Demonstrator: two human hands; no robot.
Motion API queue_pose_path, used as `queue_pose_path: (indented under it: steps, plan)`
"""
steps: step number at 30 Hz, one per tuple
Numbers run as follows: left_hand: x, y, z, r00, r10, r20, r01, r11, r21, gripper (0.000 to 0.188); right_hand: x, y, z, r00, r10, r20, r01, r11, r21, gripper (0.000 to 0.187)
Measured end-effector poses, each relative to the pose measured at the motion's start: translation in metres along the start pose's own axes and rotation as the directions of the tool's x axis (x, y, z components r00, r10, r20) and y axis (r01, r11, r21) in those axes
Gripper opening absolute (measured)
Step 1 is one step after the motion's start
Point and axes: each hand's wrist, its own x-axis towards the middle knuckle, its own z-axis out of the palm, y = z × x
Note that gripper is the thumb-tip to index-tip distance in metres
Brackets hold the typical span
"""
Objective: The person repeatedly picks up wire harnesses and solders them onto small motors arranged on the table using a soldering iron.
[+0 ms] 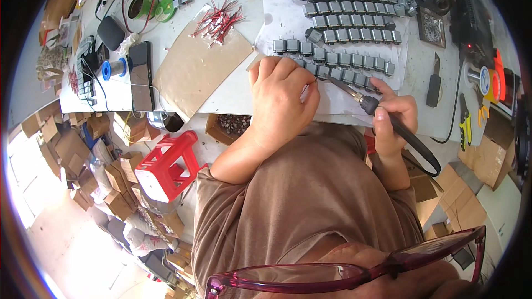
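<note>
Head view: small silver-grey box-shaped metal motors (343,59) in rows on white paper (281,22); left hand (284,94) pinched at near rows' left end, contents hidden; right hand (407,111) gripping black-handled soldering iron (368,103). Best: steady tip, fingers clear.

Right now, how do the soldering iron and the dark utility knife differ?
The soldering iron is gripped in the right hand; the utility knife lies on the table. The iron's tip points toward the left hand, the knife's narrow end toward the table's far side. The iron trails a cord; the knife shows none. Both have dark handles.
</note>
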Motion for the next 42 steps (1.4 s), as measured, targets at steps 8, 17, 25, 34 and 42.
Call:
queue_pose_path:
  steps: [8,17,25,34,42]
  plan:
    - [0.000,0.003,0.000,1.000,0.007,-0.013,-0.006,0.999,0.051,0.008,0.000,0.000,-0.001,0.999,-0.029,-0.038,0.029,1.000,0.006,0.012]
    - [-0.005,0.008,-0.003,0.998,0.051,-0.043,-0.044,0.989,0.140,0.011,-0.002,-0.001,-0.006,0.998,-0.026,-0.055,0.028,0.999,0.033,0.012]
    - [-0.007,0.005,0.000,0.982,0.130,-0.138,-0.119,0.989,0.089,0.017,-0.005,0.001,-0.008,0.998,-0.027,-0.049,0.028,0.999,0.034,0.013]
    - [-0.006,0.003,0.004,0.995,0.063,-0.079,-0.069,0.996,-0.065,0.015,-0.005,0.000,-0.007,0.999,-0.004,-0.050,0.003,1.000,-0.029,0.013]
    - [-0.005,0.009,0.008,0.997,0.046,-0.062,-0.048,0.999,-0.024,0.012,-0.007,0.003,-0.008,0.999,-0.026,-0.041,0.027,1.000,0.016,0.014]
